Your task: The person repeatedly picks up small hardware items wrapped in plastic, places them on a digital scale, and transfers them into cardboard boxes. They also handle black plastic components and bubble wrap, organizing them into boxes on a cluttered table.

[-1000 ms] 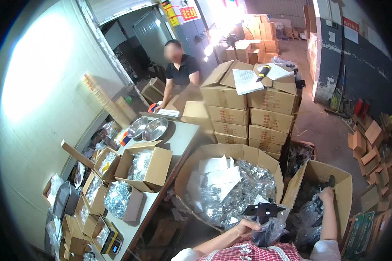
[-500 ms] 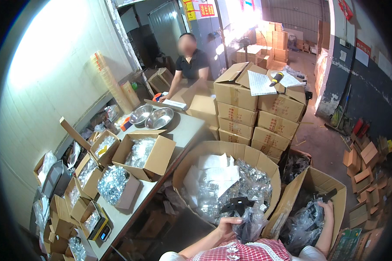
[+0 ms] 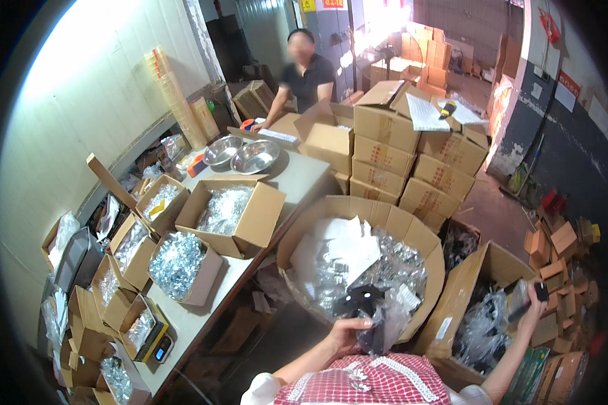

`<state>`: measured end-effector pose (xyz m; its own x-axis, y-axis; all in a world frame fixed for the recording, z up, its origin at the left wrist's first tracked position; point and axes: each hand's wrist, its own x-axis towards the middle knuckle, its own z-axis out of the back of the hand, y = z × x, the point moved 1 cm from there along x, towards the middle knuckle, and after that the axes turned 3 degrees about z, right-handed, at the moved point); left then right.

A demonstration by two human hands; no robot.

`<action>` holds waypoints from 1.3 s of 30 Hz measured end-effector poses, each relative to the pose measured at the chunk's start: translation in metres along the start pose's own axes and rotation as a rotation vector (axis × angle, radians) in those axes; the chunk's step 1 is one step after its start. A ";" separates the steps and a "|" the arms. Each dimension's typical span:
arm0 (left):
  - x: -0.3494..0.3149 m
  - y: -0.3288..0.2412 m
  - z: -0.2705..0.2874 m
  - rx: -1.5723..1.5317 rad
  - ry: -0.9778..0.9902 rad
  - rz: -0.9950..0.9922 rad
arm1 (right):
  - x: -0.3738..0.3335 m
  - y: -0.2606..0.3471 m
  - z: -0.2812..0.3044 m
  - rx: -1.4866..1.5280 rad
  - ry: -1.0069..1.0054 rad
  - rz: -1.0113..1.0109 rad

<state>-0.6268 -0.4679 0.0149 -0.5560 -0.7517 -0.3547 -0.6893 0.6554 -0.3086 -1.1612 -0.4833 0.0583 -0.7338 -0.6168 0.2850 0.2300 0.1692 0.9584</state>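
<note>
My left hand (image 3: 345, 333) is closed on a clear plastic bag (image 3: 384, 329) with black parts in it. A black bracket-like piece (image 3: 358, 302) shows above those fingers, over the large round carton (image 3: 434, 304). At the right rim of a tall carton (image 3: 446, 322), my right hand (image 3: 535, 312) grips a black part (image 3: 519, 310) that looks partly wrapped in clear plastic. Its exact kind cannot be made out. Inside that tall carton lie more bagged black parts (image 3: 483, 331). The round carton holds many small clear bags of metal parts (image 3: 402, 260) and white paper sheets (image 3: 341, 244).
On the left, a table (image 3: 297, 185) carries open boxes of bagged hardware (image 3: 179, 266), a digital scale (image 3: 161, 347) and steel bowls (image 3: 255, 156). Stacked cartons (image 3: 385, 145) stand beyond the round carton. A co-worker (image 3: 309, 77) is at the table's far end. Empty small boxes (image 3: 561, 270) lie at right.
My right hand has come up out of the tall carton with a black part in its grip. My left hand still holds its bag. The view has shifted slightly.
</note>
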 end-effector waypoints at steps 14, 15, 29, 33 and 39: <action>-0.175 -0.167 0.102 1.064 -0.314 -0.852 | -0.405 0.179 -0.425 0.595 1.299 -0.755; -0.190 -0.174 0.100 1.127 -0.369 -0.909 | -0.421 0.185 -0.440 0.618 1.347 -0.796; -0.252 -0.288 0.121 1.200 -0.699 -1.140 | -0.527 0.213 -0.583 0.858 1.920 -0.559; -0.231 -0.343 0.112 0.886 -0.497 -1.076 | -0.521 0.204 -0.637 0.888 2.068 -0.400; -0.190 -0.434 0.077 1.695 -0.780 -1.260 | -0.486 0.166 -0.725 0.609 1.941 0.317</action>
<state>-0.1862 -0.6033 0.1480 0.2354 -0.8151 0.5294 0.7120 -0.2262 -0.6648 -0.3033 -0.7132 0.0657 0.8650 -0.2862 0.4121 -0.3116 0.3372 0.8884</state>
